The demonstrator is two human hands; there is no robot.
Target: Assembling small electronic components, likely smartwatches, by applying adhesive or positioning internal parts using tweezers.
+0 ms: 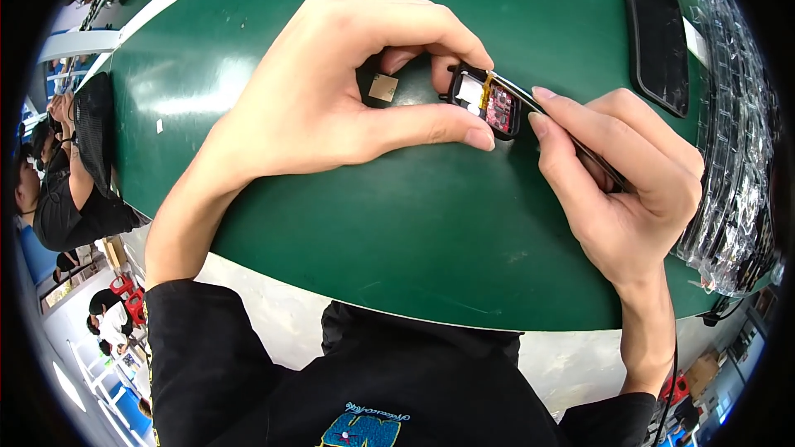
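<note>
Fingers of left hand (323, 87) pinch black-cased device (500, 108); right hand (636, 170), at its four o'clock, pinches slim dark tool (524, 96).

Left hand (331, 91) grips device (500, 108). Right hand (642, 182) holds thin tool (592, 156) at its edge. 1 tan square (383, 88) on table (397, 232).

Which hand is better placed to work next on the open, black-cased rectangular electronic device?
Likely the right hand: it holds the slim dark metallic tool, tip by the device's edge. The left hand is occupied holding the device.
</note>
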